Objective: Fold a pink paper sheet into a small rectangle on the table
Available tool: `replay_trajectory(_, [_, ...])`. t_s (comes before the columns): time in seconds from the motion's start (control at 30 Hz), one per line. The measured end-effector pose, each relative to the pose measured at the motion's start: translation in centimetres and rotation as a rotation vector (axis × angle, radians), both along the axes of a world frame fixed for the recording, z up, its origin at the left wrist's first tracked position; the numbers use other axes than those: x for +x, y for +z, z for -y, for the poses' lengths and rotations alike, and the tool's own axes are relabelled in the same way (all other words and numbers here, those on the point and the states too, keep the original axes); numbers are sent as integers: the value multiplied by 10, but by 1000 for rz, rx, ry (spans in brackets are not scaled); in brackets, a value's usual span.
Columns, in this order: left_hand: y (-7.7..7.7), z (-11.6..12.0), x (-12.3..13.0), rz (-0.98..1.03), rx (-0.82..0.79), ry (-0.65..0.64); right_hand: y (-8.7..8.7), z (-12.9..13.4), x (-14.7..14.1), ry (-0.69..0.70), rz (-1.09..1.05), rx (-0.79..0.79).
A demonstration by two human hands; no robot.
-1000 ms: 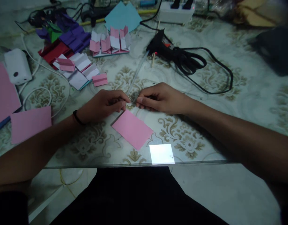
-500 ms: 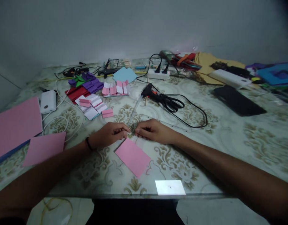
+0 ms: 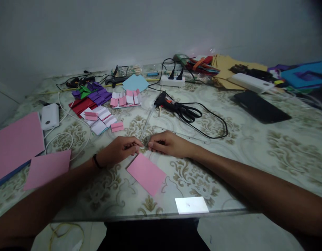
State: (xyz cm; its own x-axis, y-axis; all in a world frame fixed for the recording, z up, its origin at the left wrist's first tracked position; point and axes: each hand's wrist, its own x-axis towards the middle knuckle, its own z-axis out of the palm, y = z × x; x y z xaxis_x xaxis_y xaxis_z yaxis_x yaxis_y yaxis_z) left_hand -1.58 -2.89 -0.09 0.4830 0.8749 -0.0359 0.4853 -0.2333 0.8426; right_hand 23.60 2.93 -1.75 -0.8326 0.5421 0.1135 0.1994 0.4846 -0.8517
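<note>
My left hand rests on the patterned table cover, its fingertips pinched together just above a pink paper rectangle. Beside it on the right, my right hand has its fingers curled, thumb against forefinger. A narrow gap separates the two sets of fingertips. Whatever either hand pinches is too small to make out. A thin translucent stick runs from near my left fingertips up to a black glue gun with a coiled cable. Folded pink and white paper pieces lie beyond my left hand.
Larger pink sheets and a white device with a cable are at the left. A power strip stands at the back. On the right are a black flat object, a white power bank and yellow paper.
The whole view has shifted slightly, so most things on the table appear a little further left. My hands keep nearly the same pose beside each other.
</note>
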Motion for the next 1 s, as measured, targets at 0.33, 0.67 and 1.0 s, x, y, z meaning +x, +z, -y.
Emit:
replay_trajectory(0.33, [-2,-1,0,5,5,4,0,1,1,-2,12,-15])
replay_trajectory(0.67, [-2,-2,0,10,11,-13,-1,1,1,-10,13,-10])
replay_trajectory(1.0, [-3,-1,0,10,13,-9,0,1,1,-8,0,2])
